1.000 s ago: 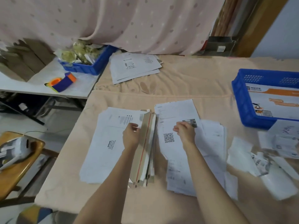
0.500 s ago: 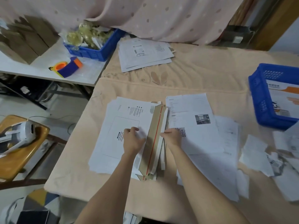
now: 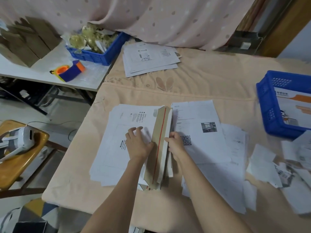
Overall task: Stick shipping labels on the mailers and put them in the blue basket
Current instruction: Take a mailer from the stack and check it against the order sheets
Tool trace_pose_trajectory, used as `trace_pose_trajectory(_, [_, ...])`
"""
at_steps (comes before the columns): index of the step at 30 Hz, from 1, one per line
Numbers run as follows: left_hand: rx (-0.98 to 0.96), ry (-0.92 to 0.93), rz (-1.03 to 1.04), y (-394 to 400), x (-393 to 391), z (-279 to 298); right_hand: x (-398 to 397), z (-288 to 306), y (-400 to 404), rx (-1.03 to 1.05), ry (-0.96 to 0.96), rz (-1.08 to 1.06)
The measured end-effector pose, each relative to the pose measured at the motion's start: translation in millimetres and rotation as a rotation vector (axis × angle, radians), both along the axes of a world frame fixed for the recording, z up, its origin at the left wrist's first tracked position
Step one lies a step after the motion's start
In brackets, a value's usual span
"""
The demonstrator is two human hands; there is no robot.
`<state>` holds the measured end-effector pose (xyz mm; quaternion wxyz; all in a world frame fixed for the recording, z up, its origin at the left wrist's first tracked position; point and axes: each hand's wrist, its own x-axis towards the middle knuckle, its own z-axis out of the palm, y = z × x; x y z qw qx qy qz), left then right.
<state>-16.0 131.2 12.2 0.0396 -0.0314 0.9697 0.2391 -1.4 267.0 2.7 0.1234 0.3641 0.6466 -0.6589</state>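
Mailer (image 3: 159,147) stands on edge at frame centre, long axis top to bottom, pinched between left hand (image 3: 138,143) and right hand (image 3: 175,143); basket (image 3: 267,115) lies far right.

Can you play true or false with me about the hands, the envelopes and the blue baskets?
1. Both hands are at the stack of mailers standing on edge. True: the left hand and right hand flank it.
2. The blue basket on the right is empty. False: printed mailers lie in it.
3. A tape dispenser sits on the white side table. True.
4. The paper with the QR code lies left of the stack. False: it lies to its right.
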Motion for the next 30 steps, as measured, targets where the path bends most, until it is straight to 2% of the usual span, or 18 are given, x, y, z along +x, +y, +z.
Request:
trace_pose_trajectory(5, [0.279,-0.059,-0.007,4,-7,9,-4,22,8,-0.021,0.070,0.004])
trace_pose_trajectory(7, [0.329,-0.108,0.017,5,-7,9,-8,30,10,-0.054,0.085,-0.004])
trace_pose_trajectory(11, [0.377,-0.144,0.018,8,-9,8,-10,36,14,-0.320,0.009,-0.120])
trace_pose_trajectory(15, [0.339,-0.173,0.008,13,-9,11,-5,37,20,-0.520,-0.028,-0.161])
trace_pose_trajectory(19, [0.312,-0.210,0.054,15,-9,11,-2,37,22,-0.701,0.013,-0.150])
trace_pose_trajectory(24, [0.277,-0.126,0.090,15,-9,18,-10,42,22,-0.714,0.066,-0.102])
trace_pose_trajectory(30, [0.185,-0.008,0.072,13,-7,28,-16,35,21,-0.680,0.049,-0.195])
